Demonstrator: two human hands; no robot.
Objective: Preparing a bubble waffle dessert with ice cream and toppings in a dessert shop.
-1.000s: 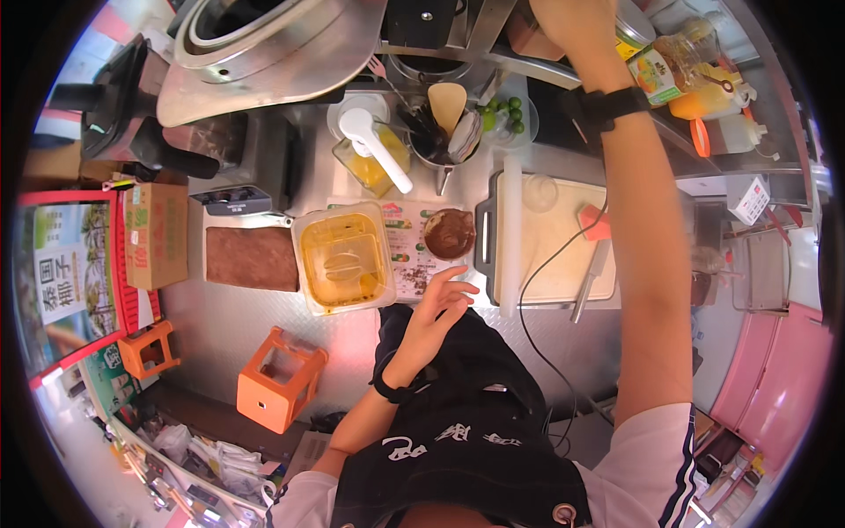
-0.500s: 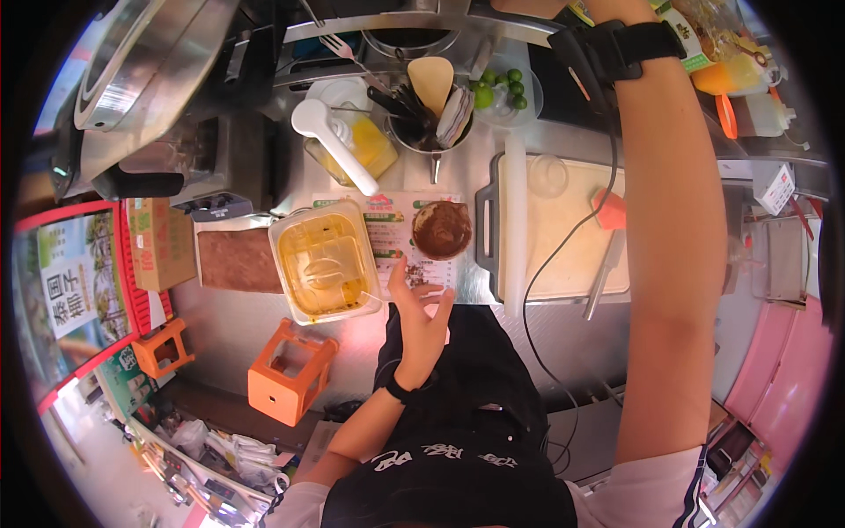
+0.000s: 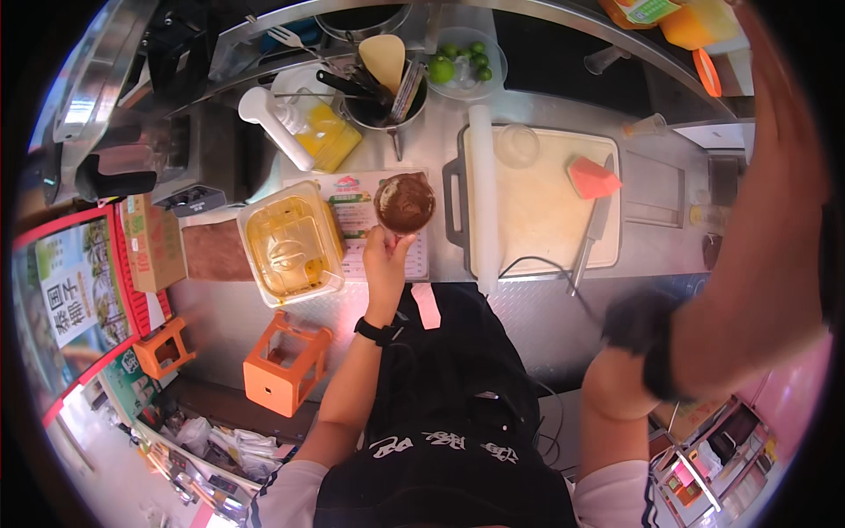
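My left hand point(image 3: 385, 267) has its thumb and fingers closed on the near side of a cup point(image 3: 405, 203), whose inside is coated in dark brown. A printed paper sheet point(image 3: 356, 209) lies beneath the cup. Just left of it stands a clear square tub point(image 3: 292, 244) with yellow-orange residue. My right hand point(image 3: 744, 255) is raised close to the camera at the right, large and smeared by motion; its fingers point toward the upper right and I cannot make out their pose. A black device point(image 3: 641, 321) is strapped at that wrist.
A cutting board point(image 3: 544, 218) carries a white roll point(image 3: 483, 198), a red-pink wedge point(image 3: 593, 178) and a knife point(image 3: 591, 238). Behind are a yellow-filled jug point(image 3: 327, 136), a pot of utensils point(image 3: 380, 110) and a bowl of limes point(image 3: 459, 66). An orange stool point(image 3: 273, 374) stands below left.
My left hand has gone from spread fingers beside the cup to gripping it. My right arm has drawn back from the far shelf toward the camera. The whole view has shifted.
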